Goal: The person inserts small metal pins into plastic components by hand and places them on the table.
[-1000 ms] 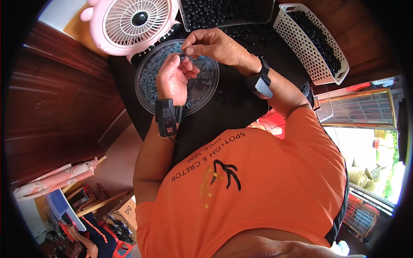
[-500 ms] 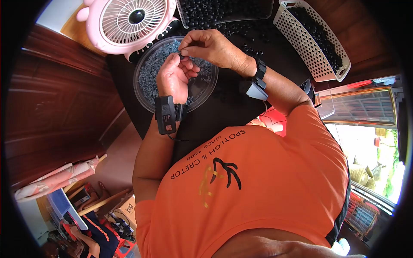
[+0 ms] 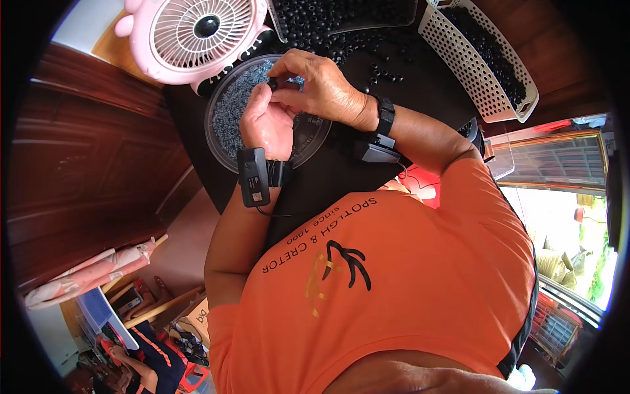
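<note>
My left hand point(image 3: 268, 125), palm up, is over the round clear tray point(image 3: 307, 146) of small blue pieces point(image 3: 228, 121). Its thumb and fingertips close on a small black piece point(image 3: 273, 83). From the right, my right hand point(image 3: 318, 85) meets it, with thumb and forefinger around the same black piece. The two hands touch at the fingertips, and some fingers of my left hand are hidden behind my right hand. Each wrist wears a black strap with a box on it.
A pink fan point(image 3: 141, 43) stands at the upper left. Behind the tray is a clear bin point(image 3: 377, 27) of black pieces, with more scattered on the dark table point(image 3: 351, 148). A white perforated basket point(image 3: 459, 62) holds black pieces at the right. A person's arm point(image 3: 141, 371) shows at the lower left.
My right hand has shifted slightly down and closer over my left fingers, its wrist moving left. The view has shifted slightly.
</note>
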Demonstrator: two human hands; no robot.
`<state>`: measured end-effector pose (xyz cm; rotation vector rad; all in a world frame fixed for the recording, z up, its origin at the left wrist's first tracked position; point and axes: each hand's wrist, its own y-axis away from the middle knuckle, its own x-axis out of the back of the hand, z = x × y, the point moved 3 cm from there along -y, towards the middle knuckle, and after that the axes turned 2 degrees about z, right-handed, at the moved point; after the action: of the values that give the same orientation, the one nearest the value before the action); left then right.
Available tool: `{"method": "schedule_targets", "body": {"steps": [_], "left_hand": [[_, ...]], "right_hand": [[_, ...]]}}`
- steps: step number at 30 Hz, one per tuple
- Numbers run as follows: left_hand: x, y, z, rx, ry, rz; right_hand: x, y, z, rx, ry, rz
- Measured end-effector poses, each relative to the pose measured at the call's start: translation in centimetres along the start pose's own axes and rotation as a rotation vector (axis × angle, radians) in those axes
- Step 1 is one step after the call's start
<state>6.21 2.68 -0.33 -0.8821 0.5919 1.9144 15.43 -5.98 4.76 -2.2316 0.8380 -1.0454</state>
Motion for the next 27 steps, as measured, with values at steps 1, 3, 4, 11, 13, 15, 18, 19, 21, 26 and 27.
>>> {"method": "schedule_targets", "body": {"steps": [1, 3, 4, 11, 13, 15, 18, 19, 21, 26, 27], "left_hand": [[-0.7, 0.2, 0.1, -0.012, -0.007, 0.019], [-1.4, 0.4, 0.3, -0.019, -0.004, 0.024], [-1.6, 0.5, 0.4, -0.014, 0.007, 0.01], [-0.6, 0.0, 0.4, 0.056, 0.036, -0.125], [-0.7, -0.2, 0.6, 0.01, -0.006, -0.157], [-1.0, -0.2, 0.7, -0.02, -0.033, -0.179], [-1.5, 0.1, 0.9, -0.045, -0.064, -0.189], [-1.7, 0.2, 0.9, -0.054, -0.082, -0.19], [-1.6, 0.1, 1.1, -0.054, -0.11, -0.201], [-1.4, 0.1, 1.0, -0.033, -0.181, -0.238], [-1.4, 0.1, 1.0, -0.031, -0.178, -0.23]], "right_hand": [[0.2, 0.0, 0.0, -0.009, -0.003, -0.004], [0.5, -0.1, -0.1, -0.026, -0.011, -0.01], [0.7, -0.2, -0.1, 0.001, -0.015, -0.01], [1.1, -0.5, 0.5, 0.075, -0.096, -0.048], [1.2, -0.6, 0.3, 0.086, -0.115, -0.055], [1.4, -0.6, 0.2, 0.101, -0.13, -0.048], [1.5, -0.6, 0.5, 0.158, -0.185, -0.031], [1.5, -0.5, 0.7, 0.118, -0.238, -0.047], [1.4, -0.5, 1.1, 0.042, -0.345, -0.083], [0.9, -0.2, 1.6, -0.217, -0.635, -0.163], [0.9, -0.2, 1.6, -0.226, -0.626, -0.163]]}}
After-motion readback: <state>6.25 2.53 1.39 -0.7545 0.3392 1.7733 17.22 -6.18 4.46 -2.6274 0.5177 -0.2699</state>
